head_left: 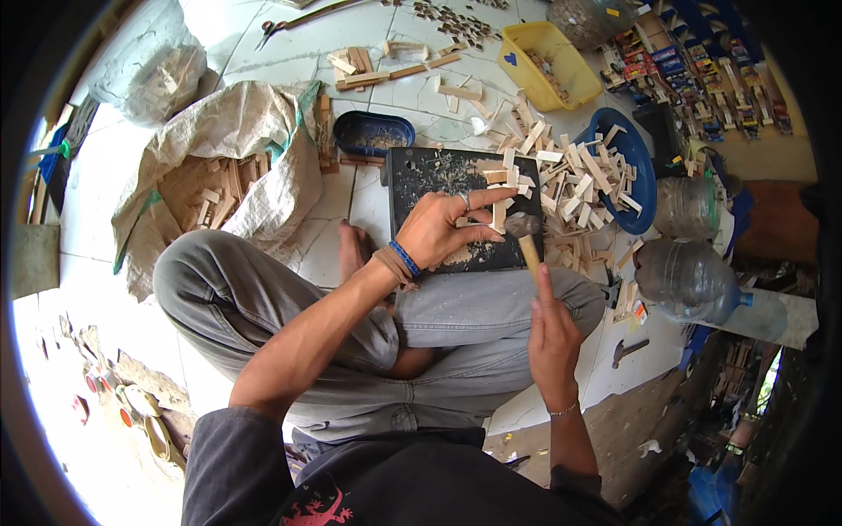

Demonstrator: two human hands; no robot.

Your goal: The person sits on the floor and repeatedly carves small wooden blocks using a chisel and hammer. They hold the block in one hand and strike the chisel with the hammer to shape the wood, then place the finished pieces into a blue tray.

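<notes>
My right hand (554,337) is closed round the wooden handle of a hammer (528,248). The hammer's dark metal head is beside a small pale wooden piece (500,215); I cannot tell whether they touch. With thumb and fingers, my left hand (443,226) holds that wooden piece over a low black board (425,175) in front of my crossed legs. Chips and sawdust are scattered over the board. More small wood pieces (510,167) are close by the left fingertips at the board's right side. My left fingers partly hide the held piece.
Loose wood blocks (579,188) are heaped right of the board, against a blue basin (645,167). A yellow tub (548,66) is behind them. On the left are a small dark-blue tray (374,131) and an open sack (228,167) of wood. Another hammer (630,349) lies at right.
</notes>
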